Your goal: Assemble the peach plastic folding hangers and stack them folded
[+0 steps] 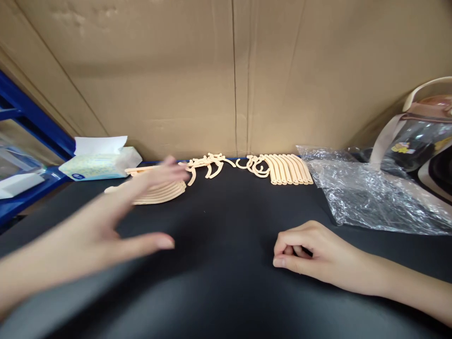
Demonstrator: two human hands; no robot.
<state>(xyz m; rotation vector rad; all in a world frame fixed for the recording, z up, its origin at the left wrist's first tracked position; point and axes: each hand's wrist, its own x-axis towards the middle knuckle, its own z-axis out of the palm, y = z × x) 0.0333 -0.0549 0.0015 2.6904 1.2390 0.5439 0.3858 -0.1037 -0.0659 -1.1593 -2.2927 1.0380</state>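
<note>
My left hand (116, 221) is stretched out with its fingers and thumb apart, holding nothing; it is slightly blurred. Its fingertips pass in front of a fanned stack of cream curved strips (160, 194), which look like hanger arms, and hide part of it. My right hand (310, 252) rests on the black table, fingers curled in and thumb against the index finger, with nothing showing in it. Cream hook-shaped pieces (213, 165) lie in a loose pile at the back middle. To their right are more hooks (259, 167) beside a row of cream hanger arms (287, 169).
A tissue pack (99, 162) stands at the back left, near a blue metal frame (38, 122). Crumpled clear plastic bags (374, 197) cover the right side, beside a clear drink bottle (416, 136) with a strap. A cardboard wall (169, 80) rises behind the black table (226, 282).
</note>
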